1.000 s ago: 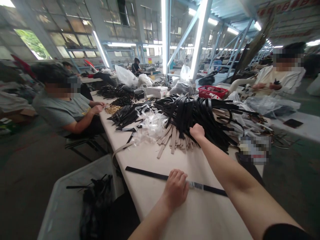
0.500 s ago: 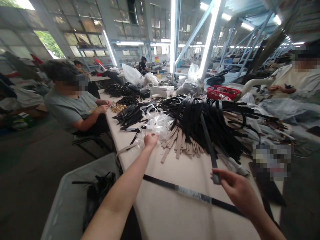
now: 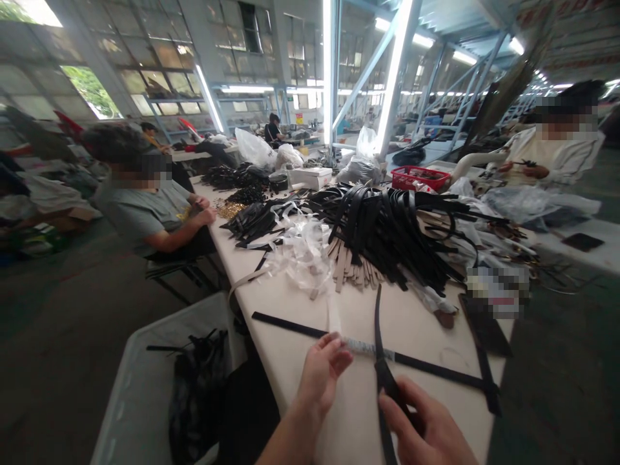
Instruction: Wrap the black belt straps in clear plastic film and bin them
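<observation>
Black strap (image 3: pixel 378 316) in the right hand (image 3: pixel 426 423) sits in a curve above the table (image 3: pixel 416 310), gripped between thumb and fingers along its lower half, its upper end pointing at the strap pile (image 3: pixel 382 226). The left hand (image 3: pixel 317 378) has thumb and fingertips pinched on what looks like the near end of a translucent strip (image 3: pixel 334 313), beside the film-wrapped middle (image 3: pixel 363 347) of a second strap (image 3: pixel 285 323) lying on the table. A light pinch at the strip's very end should serve best, since film this thin probably creases or clings to skin if bunched. The held strap looks springy, so a firm grip near its middle should limit twisting. It crosses over the second strap in view; whether they touch, I can't tell, so a little lift would help avoid nudging that one.
</observation>
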Tool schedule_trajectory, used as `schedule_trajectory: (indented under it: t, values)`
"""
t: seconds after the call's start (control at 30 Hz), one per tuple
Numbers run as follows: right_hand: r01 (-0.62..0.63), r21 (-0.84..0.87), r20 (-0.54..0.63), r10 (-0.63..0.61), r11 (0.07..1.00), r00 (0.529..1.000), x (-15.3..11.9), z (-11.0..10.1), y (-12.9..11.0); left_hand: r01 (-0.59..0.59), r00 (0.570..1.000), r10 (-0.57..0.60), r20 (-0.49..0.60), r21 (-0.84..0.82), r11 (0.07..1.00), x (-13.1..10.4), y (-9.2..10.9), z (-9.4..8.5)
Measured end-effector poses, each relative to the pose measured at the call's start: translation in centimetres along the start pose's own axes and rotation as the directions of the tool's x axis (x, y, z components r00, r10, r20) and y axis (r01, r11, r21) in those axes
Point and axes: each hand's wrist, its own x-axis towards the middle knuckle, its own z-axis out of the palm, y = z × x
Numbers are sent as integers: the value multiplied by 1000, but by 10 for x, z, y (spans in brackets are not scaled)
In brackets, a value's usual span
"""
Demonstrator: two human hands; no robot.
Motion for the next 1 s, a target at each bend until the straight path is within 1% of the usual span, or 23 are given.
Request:
schedule_trajectory:
  t: [0.1,0.17,0.27,0.37,0.5,0.6,0.7,0.77,0.83,0.9,0.97,1.0]
  values:
    - [-68,47,-14,69,997,998,2,17,16,36,999,-36,-23,21,999,-31,-24,-16]
    - [-129,153,-19,133,980,991,2,25,33,30,999,-29,-25,60,998,-43,-33,-24]
    - [-178,282,3,185,943,983,-3,34,58,13,1000,-12,-2,96,995,-54,-42,-32]
    - [-145,273,-26,158,951,987,-7,42,71,-23,1000,20,21,137,990,-59,-51,-35]
    - [-120,280,-50,140,953,989,-4,50,72,-71,997,66,32,183,981,-63,-59,-35]
    - [-127,304,-62,153,944,986,0,51,72,-64,998,58,38,206,976,-65,-59,-37]
    - [-119,301,-69,146,946,987,3,48,75,-40,998,26,65,222,974,-66,-54,-41]
    - [-120,305,-42,139,945,989,2,45,75,-25,997,8,76,224,974,-64,-52,-44]
    - [-141,350,31,139,926,990,-3,43,73,-24,997,8,77,212,977,-62,-50,-45]
    - [-168,418,108,135,893,985,-11,42,69,-35,998,27,52,174,984,-60,-48,-44]
    - [-171,430,130,126,887,983,-20,41,66,-51,999,50,8,119,992,-57,-47,-41]
    - [-158,396,121,120,904,985,-25,41,65,-58,998,59,-14,94,994,-56,-46,-38]
